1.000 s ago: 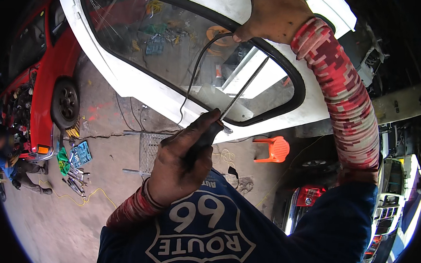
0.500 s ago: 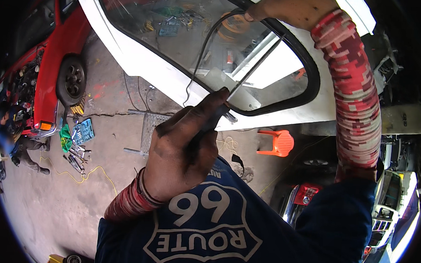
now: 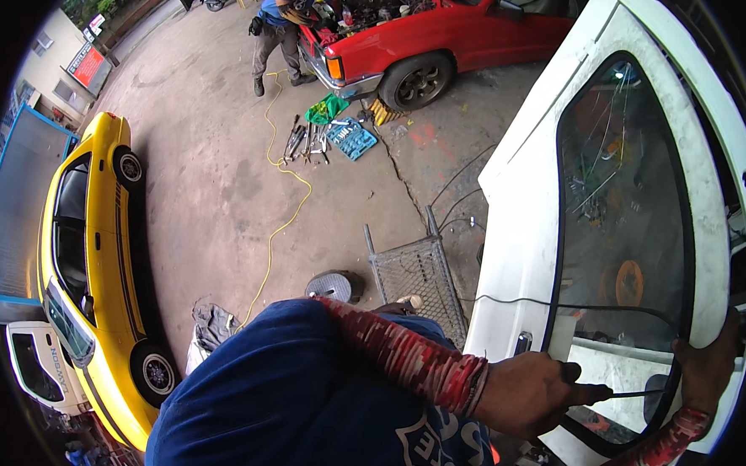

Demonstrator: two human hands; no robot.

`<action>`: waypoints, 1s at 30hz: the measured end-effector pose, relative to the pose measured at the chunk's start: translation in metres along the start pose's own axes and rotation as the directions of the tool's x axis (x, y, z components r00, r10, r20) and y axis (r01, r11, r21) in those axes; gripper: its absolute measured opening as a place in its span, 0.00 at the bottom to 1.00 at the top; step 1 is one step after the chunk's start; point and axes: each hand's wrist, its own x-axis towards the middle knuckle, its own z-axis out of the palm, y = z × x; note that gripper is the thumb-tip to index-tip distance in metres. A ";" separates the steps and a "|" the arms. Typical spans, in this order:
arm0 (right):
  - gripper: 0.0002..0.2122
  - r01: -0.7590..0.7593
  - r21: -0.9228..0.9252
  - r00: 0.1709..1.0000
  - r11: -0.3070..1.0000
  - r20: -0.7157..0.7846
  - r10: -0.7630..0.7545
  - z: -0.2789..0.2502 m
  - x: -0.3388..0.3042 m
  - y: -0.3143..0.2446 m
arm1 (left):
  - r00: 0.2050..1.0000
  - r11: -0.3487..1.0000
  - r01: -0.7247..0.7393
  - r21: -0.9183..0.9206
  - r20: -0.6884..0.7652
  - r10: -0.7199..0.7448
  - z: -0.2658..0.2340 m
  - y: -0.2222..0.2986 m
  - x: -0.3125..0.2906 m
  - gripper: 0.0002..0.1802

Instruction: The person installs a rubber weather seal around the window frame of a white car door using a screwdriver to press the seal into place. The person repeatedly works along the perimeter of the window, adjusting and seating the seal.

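In front of me on the right is a white vehicle panel (image 3: 519,266), its window glass (image 3: 608,254) edged by a black rubber seal (image 3: 691,250). My left hand (image 3: 525,395) is closed around a dark-handled screwdriver (image 3: 630,394). The thin shaft crosses the lower glass toward the seal on the right. Against that right side of the window frame rests my right hand (image 3: 705,368), thumb by the seal; its other fingers are dark and partly hidden. A thin black cord (image 3: 572,305) runs across the glass and reaches the seal just above the right thumb.
A metal mesh stand (image 3: 421,273) and a round stool (image 3: 335,287) are close by. Farther off lie hand tools (image 3: 310,141), a blue tool case (image 3: 352,139) and a yellow cable (image 3: 272,228). A person (image 3: 287,17) leans over a red car (image 3: 425,50); a yellow car (image 3: 106,253) stands left.
My view has swung left, bringing the yellow car into sight and shifting the window to the right of the picture. My left hand still grips the screwdriver; my right stays at the window's edge.
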 end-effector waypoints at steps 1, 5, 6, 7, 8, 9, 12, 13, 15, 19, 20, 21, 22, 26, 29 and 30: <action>0.39 -0.045 -0.021 0.998 0.999 -0.048 0.044 -0.002 -0.001 -0.003 | 1.000 1.000 -0.018 -0.016 0.022 0.018 0.000 0.004 0.003 0.37; 0.41 -0.088 -0.047 0.995 0.995 -0.055 0.086 -0.004 -0.002 -0.019 | 0.999 0.999 -0.024 0.026 0.025 0.023 0.002 0.014 0.007 0.37; 0.42 -0.118 -0.080 0.993 0.990 -0.042 0.114 -0.005 0.000 -0.024 | 1.000 0.999 -0.023 0.046 0.020 0.022 0.003 0.016 0.006 0.37; 0.43 -0.124 -0.073 0.991 0.990 -0.057 0.120 -0.005 0.002 -0.028 | 0.999 0.999 -0.007 0.054 0.038 0.004 0.006 0.018 0.005 0.37; 0.44 -0.155 -0.094 0.987 0.983 -0.056 0.150 -0.005 0.003 -0.032 | 1.000 0.995 -0.006 0.102 0.012 0.004 0.009 0.019 0.003 0.37; 0.44 -0.212 -0.158 0.977 0.964 -0.034 0.210 -0.006 0.004 -0.034 | 1.000 0.992 0.002 0.129 0.010 -0.003 0.014 0.020 0.001 0.36; 0.43 -0.113 -0.210 0.994 0.971 -0.026 0.110 -0.009 0.002 -0.037 | 0.999 0.979 -0.020 0.204 0.036 0.013 0.026 0.012 0.000 0.36; 0.42 -0.103 -0.160 0.993 0.982 0.033 0.110 -0.012 -0.001 -0.035 | 0.989 0.952 -0.075 0.297 -0.100 0.109 0.031 0.009 0.002 0.35; 0.40 0.005 -0.215 1.000 0.977 0.001 -0.005 -0.014 -0.007 -0.031 | 1.000 0.997 0.019 -0.070 0.001 -0.018 0.035 -0.005 0.005 0.33; 0.38 0.004 -0.250 0.995 0.968 0.101 0.022 -0.030 -0.009 -0.031 | 0.994 0.859 0.048 -0.510 0.109 0.009 0.037 -0.024 0.005 0.32; 0.39 0.051 -0.267 0.992 0.962 0.125 -0.018 -0.034 -0.005 -0.036 | 0.993 0.857 0.047 -0.513 0.116 0.015 0.035 -0.026 0.004 0.32; 0.40 0.113 -0.256 0.987 0.960 0.136 -0.080 -0.037 0.000 -0.038 | 0.992 0.863 0.089 -0.498 0.122 -0.032 0.034 -0.028 0.002 0.29; 0.40 0.179 -0.234 0.977 0.956 0.153 -0.146 -0.039 0.004 -0.042 | 0.991 0.856 0.109 -0.506 0.127 -0.051 0.032 -0.030 0.002 0.29; 0.42 0.109 -0.213 0.953 0.971 0.299 -0.041 -0.051 0.008 -0.039 | 0.991 0.808 0.093 -0.582 0.134 -0.018 0.033 -0.037 0.004 0.30; 0.42 0.090 -0.176 0.951 0.980 0.307 -0.033 -0.050 0.009 -0.038 | 0.998 0.810 0.059 -0.583 0.035 -0.048 0.038 -0.037 0.005 0.30; 0.42 0.106 -0.163 0.953 0.981 0.299 -0.053 -0.049 0.009 -0.040 | 0.997 0.794 0.081 -0.602 0.051 -0.063 0.040 -0.038 0.004 0.30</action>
